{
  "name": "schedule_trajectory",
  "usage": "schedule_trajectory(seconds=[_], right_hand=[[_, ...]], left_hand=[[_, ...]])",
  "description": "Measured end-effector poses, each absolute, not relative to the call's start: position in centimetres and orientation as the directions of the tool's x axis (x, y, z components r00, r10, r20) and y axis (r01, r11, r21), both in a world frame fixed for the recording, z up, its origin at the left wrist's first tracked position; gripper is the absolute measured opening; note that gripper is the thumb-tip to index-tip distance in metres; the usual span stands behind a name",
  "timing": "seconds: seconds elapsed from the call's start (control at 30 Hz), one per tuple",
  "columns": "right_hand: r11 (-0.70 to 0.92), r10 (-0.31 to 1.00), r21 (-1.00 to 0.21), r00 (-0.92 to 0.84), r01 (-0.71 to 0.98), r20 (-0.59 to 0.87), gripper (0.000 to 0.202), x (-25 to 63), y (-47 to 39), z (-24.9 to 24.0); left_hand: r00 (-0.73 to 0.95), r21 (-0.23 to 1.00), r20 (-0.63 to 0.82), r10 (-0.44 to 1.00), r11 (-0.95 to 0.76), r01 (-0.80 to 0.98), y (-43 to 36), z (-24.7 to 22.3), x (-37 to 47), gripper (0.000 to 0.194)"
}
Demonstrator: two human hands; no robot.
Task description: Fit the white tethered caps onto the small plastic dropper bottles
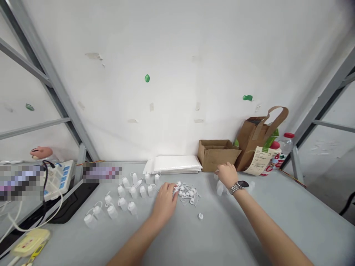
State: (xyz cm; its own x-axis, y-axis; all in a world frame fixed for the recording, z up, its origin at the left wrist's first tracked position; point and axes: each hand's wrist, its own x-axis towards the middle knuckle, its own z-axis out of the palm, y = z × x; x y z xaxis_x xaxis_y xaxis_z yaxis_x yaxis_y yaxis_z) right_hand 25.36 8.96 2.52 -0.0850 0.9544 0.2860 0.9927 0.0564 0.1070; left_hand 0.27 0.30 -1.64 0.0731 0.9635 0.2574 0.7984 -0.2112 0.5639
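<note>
1. Caps (pixel 187 194) are lying beside my left hand (pixel 165 199), whose grip I cannot tell.
2. Small bottles (pixel 220 189) are resting by my right hand (pixel 227 175), grip likewise unclear.
3. Cardboard box (pixel 217 157) is standing close behind it.

A white wall (pixel 172 44) with green patches (pixel 147 78) and pale scraps (pixel 93 56) rises at the far side of a grey tabletop (pixel 205 244); metal frames (pixel 57 85) stand left and right.

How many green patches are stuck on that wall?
3 that I can see: one green patch left of the middle, a second green patch above the paper bag, and a third green patch at far left. The bag could hide more.
</note>
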Motion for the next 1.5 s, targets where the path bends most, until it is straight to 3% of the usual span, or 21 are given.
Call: schedule_trajectory(seconds=[0.17, 0.3, 0.43, 0.57, 0.7, 0.8, 0.9, 1.03, 1.17, 1.27, 1.5], right_hand=[[0.090, 0.952, 0.060, -0.104, 0.994, 0.289, 0.016, 24.3, 8.5, 3.1], [0.162, 0.933, -0.008, -0.150, 0.987, 0.327, 0.017, 22.1, 6.2, 3.5], [0.299, 0.928, -0.183, -0.241, 0.936, 0.284, 0.011, 19.7, 3.9, 2.6], [0.316, 0.931, -0.249, -0.249, 0.915, 0.268, 0.010, 18.5, 3.3, 0.9], [0.315, 0.935, -0.325, -0.231, 0.892, 0.270, 0.017, 18.6, 3.8, -0.3], [0.360, 0.901, -0.458, -0.176, 0.813, 0.395, 0.010, 18.6, 3.8, -0.5], [0.401, 0.888, -0.710, -0.054, 0.579, 0.457, 0.017, 18.1, 3.1, -0.4], [0.212, 0.977, -0.959, -0.058, 0.188, 0.204, 0.030, 17.1, 1.9, 0.3], [0.082, 0.982, -0.994, -0.163, -0.068, 0.092, 0.036, 16.3, 1.3, 0.9], [0.073, 0.974, -0.993, -0.209, -0.089, 0.090, 0.041, 16.0, 1.1, 1.0], [0.164, 0.949, -0.979, -0.289, 0.120, 0.124, 0.032, 15.1, 0.4, 0.4]], left_hand=[[0.233, 0.529, 0.226, 0.946, -0.320, 0.786, -0.1, -1.5, 0.6, 0.015], [0.252, 0.469, 0.218, 0.943, -0.328, 0.820, -0.2, -1.7, 0.8, 0.013], [0.267, 0.458, 0.195, 0.944, -0.328, 0.826, 0.0, -2.0, 0.7, 0.009], [0.264, 0.495, 0.186, 0.946, -0.322, 0.807, 0.0, -2.0, 0.7, 0.007], [0.208, 0.607, 0.167, 0.964, -0.267, 0.748, 0.0, -1.7, 0.9, 0.007], [0.122, 0.757, 0.127, 0.984, -0.176, 0.629, 0.1, -1.3, 0.9, 0.007], [0.003, 0.910, 0.087, 0.996, -0.080, 0.406, 0.4, -0.6, 0.8, 0.007], [-0.041, 0.999, 0.022, 0.999, -0.020, 0.036, 0.9, 0.5, 0.3, 0.028], [-0.035, 0.985, -0.060, 0.998, 0.054, -0.166, 1.1, 0.6, -0.2, 0.031], [-0.017, 0.948, -0.127, 0.992, 0.116, -0.296, 1.0, 0.5, -0.3, 0.029], [0.020, 0.891, -0.138, 0.990, 0.132, -0.435, 0.7, 0.8, 0.0, 0.024]])
